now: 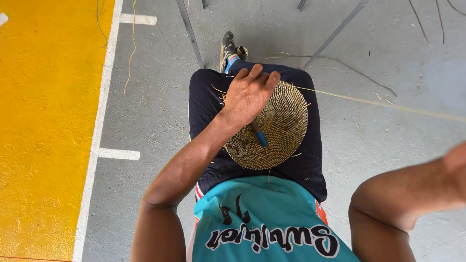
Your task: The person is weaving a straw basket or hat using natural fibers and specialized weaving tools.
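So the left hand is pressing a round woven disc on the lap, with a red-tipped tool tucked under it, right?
Nearly. The tool under the left hand has a blue tip, not red, as the head view shows. The hand does rest on the round woven disc on the lap.

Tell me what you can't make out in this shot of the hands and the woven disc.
- Right hand: head view, blurred and cut off by the right edge; whether it grips anything is unclear.
- Blue-tipped tool: its upper part is hidden under the left hand.
- Woven disc: its left part is covered by that hand.
- Thin strand: runs out of frame to the right, so its end is unseen.
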